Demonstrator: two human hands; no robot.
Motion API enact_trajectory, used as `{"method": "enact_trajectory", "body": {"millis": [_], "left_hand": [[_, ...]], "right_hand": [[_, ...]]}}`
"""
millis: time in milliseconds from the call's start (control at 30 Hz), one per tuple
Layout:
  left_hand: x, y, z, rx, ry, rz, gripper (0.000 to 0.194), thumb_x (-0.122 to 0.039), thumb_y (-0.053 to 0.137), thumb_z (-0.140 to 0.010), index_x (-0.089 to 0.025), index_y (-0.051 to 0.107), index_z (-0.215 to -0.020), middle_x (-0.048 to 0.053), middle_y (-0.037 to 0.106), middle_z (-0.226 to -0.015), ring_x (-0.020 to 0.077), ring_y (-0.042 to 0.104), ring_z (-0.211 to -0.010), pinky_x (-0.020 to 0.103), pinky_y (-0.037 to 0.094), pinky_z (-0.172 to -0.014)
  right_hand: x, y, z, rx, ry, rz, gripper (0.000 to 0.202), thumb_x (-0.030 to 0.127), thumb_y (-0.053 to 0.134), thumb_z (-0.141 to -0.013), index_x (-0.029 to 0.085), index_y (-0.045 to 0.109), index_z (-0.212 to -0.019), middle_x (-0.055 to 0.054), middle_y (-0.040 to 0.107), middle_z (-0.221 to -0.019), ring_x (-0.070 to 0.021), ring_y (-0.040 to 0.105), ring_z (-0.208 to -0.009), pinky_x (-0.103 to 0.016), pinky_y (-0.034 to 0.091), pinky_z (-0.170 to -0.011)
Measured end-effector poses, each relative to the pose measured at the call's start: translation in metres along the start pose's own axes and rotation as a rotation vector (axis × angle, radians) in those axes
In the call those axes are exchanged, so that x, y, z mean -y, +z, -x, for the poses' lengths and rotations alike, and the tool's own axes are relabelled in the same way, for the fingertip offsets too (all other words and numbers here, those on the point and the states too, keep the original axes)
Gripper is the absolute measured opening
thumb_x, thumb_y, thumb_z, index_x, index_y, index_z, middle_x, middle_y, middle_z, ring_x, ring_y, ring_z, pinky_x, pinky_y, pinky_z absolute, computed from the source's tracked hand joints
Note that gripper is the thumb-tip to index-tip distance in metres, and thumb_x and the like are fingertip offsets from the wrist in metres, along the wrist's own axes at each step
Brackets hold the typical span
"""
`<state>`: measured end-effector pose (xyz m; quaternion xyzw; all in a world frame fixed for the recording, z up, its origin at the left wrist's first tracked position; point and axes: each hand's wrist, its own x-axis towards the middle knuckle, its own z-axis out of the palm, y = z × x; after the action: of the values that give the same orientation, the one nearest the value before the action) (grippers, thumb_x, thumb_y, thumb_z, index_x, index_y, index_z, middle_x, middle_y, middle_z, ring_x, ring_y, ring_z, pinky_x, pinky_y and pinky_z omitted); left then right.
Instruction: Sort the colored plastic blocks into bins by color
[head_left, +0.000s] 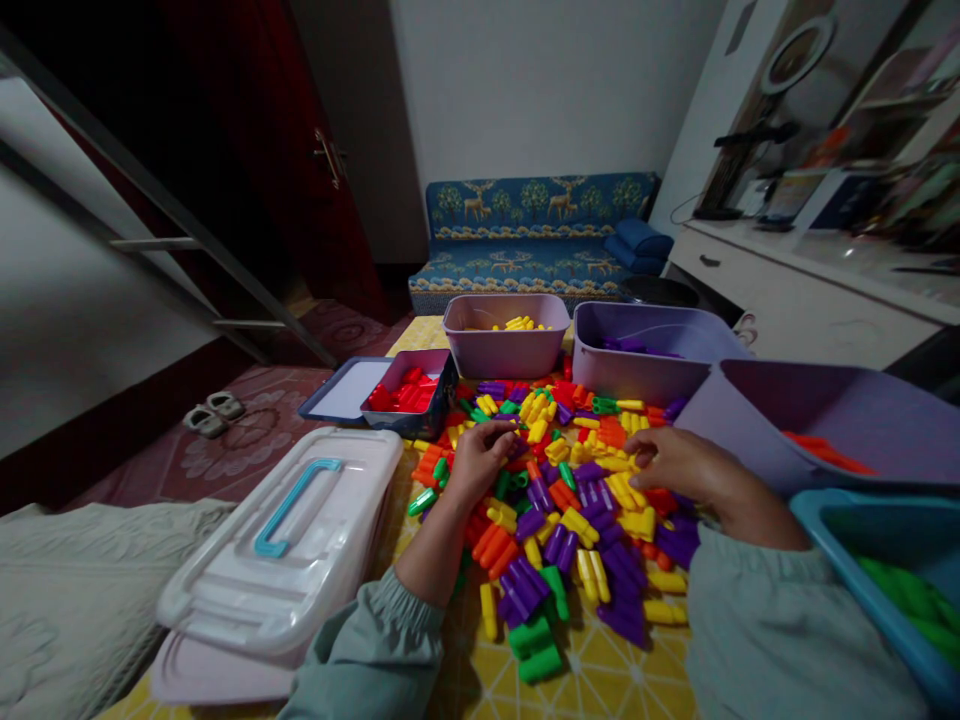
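Note:
A heap of plastic building pieces (592, 525) in yellow, purple, green, orange and red lies spread over the yellow patterned tablecloth (592, 665). My left hand (484, 460) is low over the heap's left-centre, its fingers curled together among the pieces; whatever they pinch is hidden. On the right side, my right hand (686, 468) reaches in with thumb and forefinger apart, close to some yellow pieces (622, 490). Nothing shows clearly between those fingers. Both hands come from pale green sleeves with gathered cuffs.
Behind the heap stand a tin box (442, 400) with red pieces and lilac bins holding yellow (506, 350), purple (645, 375) and orange (750, 430) pieces. A blue bin (817, 530) with green ones is at right. A lidded clear case (322, 530) lies left.

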<state>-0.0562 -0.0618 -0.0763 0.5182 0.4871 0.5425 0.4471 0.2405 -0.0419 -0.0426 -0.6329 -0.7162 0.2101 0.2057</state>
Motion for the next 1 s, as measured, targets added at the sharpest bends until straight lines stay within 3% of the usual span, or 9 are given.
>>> {"method": "enact_trajectory", "body": {"millis": [100,233,433,667,867,1000], "left_hand": [[0.001,0.000,0.000,0.005,0.002,0.013,0.021,-0.023,0.067,-0.076,-0.014,0.073,-0.093,0.007,0.075,-0.081,0.0184,0.070,-0.071,0.029,0.055,-0.069],[0.001,0.000,0.000,0.004,0.002,0.004,0.021,-0.023,0.068,-0.075,-0.013,0.073,-0.094,0.008,0.075,-0.083,0.0196,0.070,-0.075,0.029,0.055,-0.071],[0.001,-0.001,0.000,0.007,0.005,-0.016,0.022,-0.025,0.069,-0.075,-0.014,0.073,-0.093,0.008,0.075,-0.082,0.0194,0.069,-0.073,0.028,0.054,-0.068],[0.003,0.000,0.000,0.030,0.007,0.004,0.022,-0.029,0.069,-0.075,-0.015,0.073,-0.092,0.007,0.074,-0.083,0.0189,0.069,-0.073,0.028,0.054,-0.069],[-0.005,0.000,0.004,0.109,0.018,0.034,0.038,-0.033,0.070,-0.076,-0.015,0.067,-0.109,0.007,0.072,-0.089,0.0180,0.067,-0.078,0.028,0.054,-0.071],[-0.009,0.001,0.005,0.129,0.090,-0.039,0.045,-0.034,0.073,-0.075,-0.016,0.063,-0.115,0.005,0.067,-0.086,0.0152,0.063,-0.075,0.024,0.050,-0.066]], "right_hand": [[0.011,0.005,0.002,0.175,0.023,0.052,0.057,0.013,0.078,-0.045,0.023,0.074,-0.101,-0.007,0.074,-0.086,-0.0245,0.069,-0.073,-0.031,0.051,-0.061],[0.027,0.018,0.000,0.170,-0.086,0.096,0.062,0.009,0.074,-0.049,0.024,0.073,-0.109,-0.008,0.074,-0.097,-0.0278,0.069,-0.085,-0.032,0.052,-0.070],[0.047,0.040,-0.005,0.087,-0.149,-0.006,0.045,0.019,0.067,-0.067,0.019,0.070,-0.112,-0.010,0.072,-0.107,-0.0272,0.067,-0.095,-0.037,0.050,-0.084],[0.075,0.072,-0.011,-0.099,-0.138,-0.351,0.047,0.023,0.070,-0.069,0.018,0.065,-0.116,-0.012,0.070,-0.112,-0.0263,0.065,-0.102,-0.042,0.049,-0.092],[0.086,0.078,-0.009,0.077,-0.146,-0.815,0.054,0.020,0.069,-0.068,0.018,0.059,-0.121,-0.011,0.067,-0.117,-0.0223,0.066,-0.103,-0.037,0.053,-0.089],[0.099,0.082,-0.003,0.165,-0.169,-0.784,0.053,0.016,0.068,-0.067,0.018,0.060,-0.119,-0.010,0.068,-0.117,-0.0217,0.066,-0.104,-0.037,0.052,-0.091]]}}
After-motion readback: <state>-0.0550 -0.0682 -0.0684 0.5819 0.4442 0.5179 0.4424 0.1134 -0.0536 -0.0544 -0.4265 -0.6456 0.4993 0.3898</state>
